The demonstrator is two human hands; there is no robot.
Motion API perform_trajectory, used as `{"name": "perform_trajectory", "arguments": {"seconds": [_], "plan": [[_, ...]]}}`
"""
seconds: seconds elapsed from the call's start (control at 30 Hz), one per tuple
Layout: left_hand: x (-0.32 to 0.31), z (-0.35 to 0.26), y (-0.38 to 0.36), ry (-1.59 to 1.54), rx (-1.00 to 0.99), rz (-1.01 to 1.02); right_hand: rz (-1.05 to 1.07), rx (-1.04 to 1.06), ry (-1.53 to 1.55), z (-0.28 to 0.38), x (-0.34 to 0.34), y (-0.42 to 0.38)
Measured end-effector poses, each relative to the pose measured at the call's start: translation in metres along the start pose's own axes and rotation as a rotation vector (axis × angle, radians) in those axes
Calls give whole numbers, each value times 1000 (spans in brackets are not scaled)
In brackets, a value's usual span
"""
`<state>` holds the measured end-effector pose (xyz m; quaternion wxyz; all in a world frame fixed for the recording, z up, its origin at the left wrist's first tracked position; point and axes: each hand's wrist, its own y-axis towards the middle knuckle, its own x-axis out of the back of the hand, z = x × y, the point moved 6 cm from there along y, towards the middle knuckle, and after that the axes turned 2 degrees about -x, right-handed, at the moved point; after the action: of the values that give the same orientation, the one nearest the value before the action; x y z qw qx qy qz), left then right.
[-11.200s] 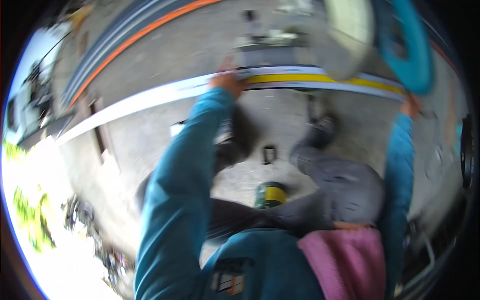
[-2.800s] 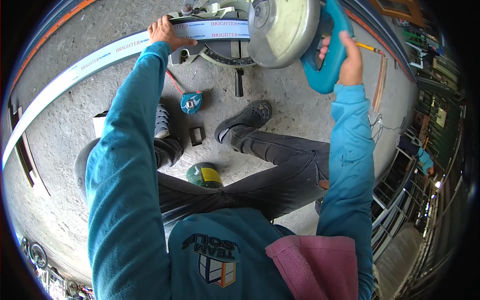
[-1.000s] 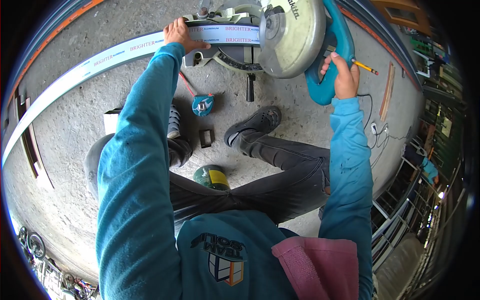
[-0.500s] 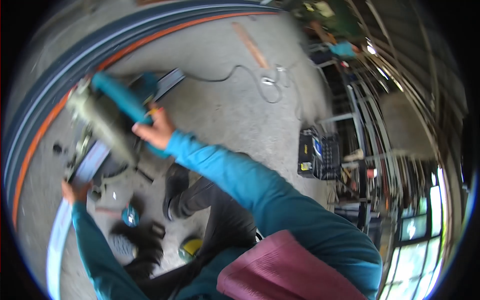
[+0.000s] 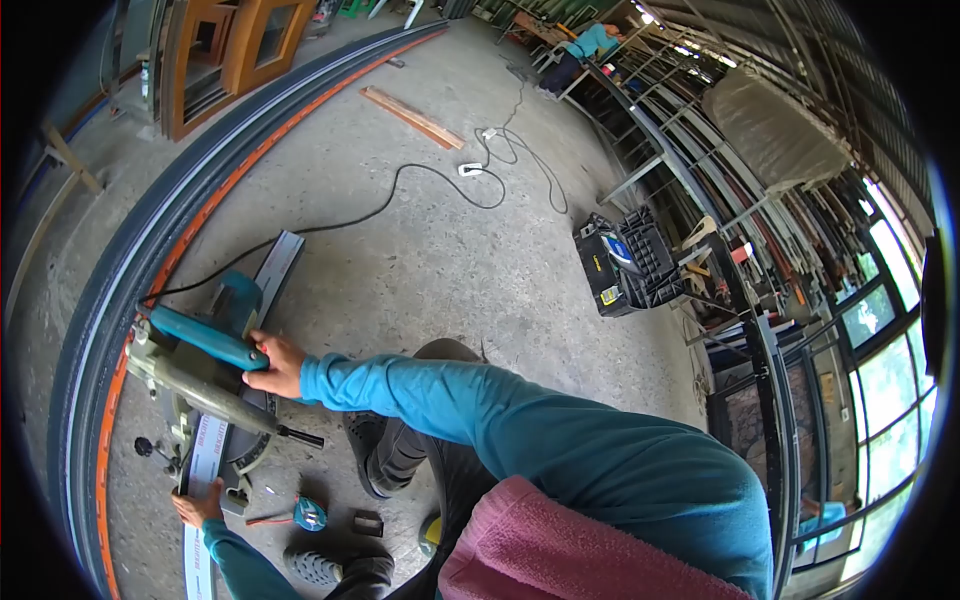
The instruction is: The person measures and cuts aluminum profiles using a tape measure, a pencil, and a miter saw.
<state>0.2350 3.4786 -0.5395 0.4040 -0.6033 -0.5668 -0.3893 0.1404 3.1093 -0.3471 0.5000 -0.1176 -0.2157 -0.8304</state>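
On the floor at the left stands a teal miter saw. My right hand is closed around its teal handle. The blade is hidden under the saw's head and guard. A long metal profile, covered with printed protective film, runs through the saw, and its far end sticks out behind it. My left hand grips this profile just in front of the saw base. Close to that hand, a teal tape measure and a thin reddish stick lie on the floor.
Long dark profiles with an orange strip curve along the left. A black power cord crosses the floor past wooden strips. An open black toolbox stands by racks at right. A person works far back.
The view has turned and steadied, with more of the workshop showing. Both hands and the saw now sit lower in the picture. My right hand stays on the handle, my left on the profile.
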Motion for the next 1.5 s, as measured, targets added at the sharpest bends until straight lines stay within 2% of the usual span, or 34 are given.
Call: {"name": "perform_trajectory", "arguments": {"seconds": [0.03, 0.13, 0.23, 0.3, 0.5, 0.57, 0.77, 0.93, 1.1, 1.23, 1.3, 1.33, 1.37, 1.4, 1.43, 1.47, 1.5], "plan": [[0, 0, 0, 0, 18, 20, 178, -167, -66, -6, -2, -1], [-3, 3, 1, 18, 13, 8, 122, -101, -90, -25, -6, -11], [-10, 8, 3, 21, 5, 37, 137, -147, -55, -17, -1, -17], [-10, 9, 4, 45, 6, -20, 74, -103, -46, -26, -3, -22], [-5, 1, 5, 84, 13, 31, 118, -100, -51, -24, -1, -27], [-2, 0, 2, 82, 24, 53, 30, -25, -44, -22, 1, -29], [-8, 3, 5, 121, 20, 28, 102, -77, -29, -22, 1, -29], [-10, 5, 6, 140, 37, 61, 39, -61, -39, -19, 5, -31], [-8, 5, 5, 142, 16, 2, 79, -73, -8, -26, 2, -36], [-9, 7, 5, 108, -12, -57, 0, -25, -70, -44, -3, -46], [-1, -1, 7, 26, 9, -32, 19, -125, -40, -44, -3, -46], [1, 0, 6, -53, 24, 8, -5, -52, -79, -55, -9, -42], [-6, 5, 7, -22, -50, -110, -19, 12, -108, -66, -18, -38], [-7, 3, 6, -73, -29, -51, -44, 15, -161, -35, -5, -27], [-16, 6, 8, 21, -27, -77, -55, 40, -73, 0, 6, -6], [2, -12, 2, -115, 31, 41, 3, 30, -44, 8, 1, 14], [2, -12, 5, 15, 88, 72, 56, 23, -134, 50, 9, 38]]}}
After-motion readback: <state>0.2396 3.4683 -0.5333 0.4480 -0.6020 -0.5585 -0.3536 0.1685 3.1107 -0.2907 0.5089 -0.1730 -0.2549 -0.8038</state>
